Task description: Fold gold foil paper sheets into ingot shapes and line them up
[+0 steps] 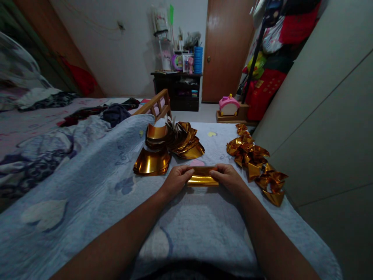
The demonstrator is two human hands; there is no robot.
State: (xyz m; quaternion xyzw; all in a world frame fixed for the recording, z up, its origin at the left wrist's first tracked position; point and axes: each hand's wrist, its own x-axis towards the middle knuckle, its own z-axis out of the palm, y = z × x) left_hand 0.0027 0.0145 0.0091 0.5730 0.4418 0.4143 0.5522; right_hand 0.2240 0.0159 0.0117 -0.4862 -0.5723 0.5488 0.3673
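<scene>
A sheet of gold foil paper (202,180) is stretched level between my two hands, its long edges curled over toward each other. My left hand (177,179) pinches its left end, thumb on top. At the right end, my right hand (229,177) grips it the same way. The fingers under the sheet are hidden. Just beyond my left hand lie curved stacks of loose gold foil sheets (153,160). To the right of my right hand runs a heap of folded gold foil pieces (250,155) with pointed ends.
Everything rests on a pale blue bedspread (198,233). A wooden bed rail (157,104) stands behind the stacks. Rumpled clothes (113,114) lie on the left. A white cabinet (329,109) borders the right edge. A pink toy case (229,105) sits beyond the bed.
</scene>
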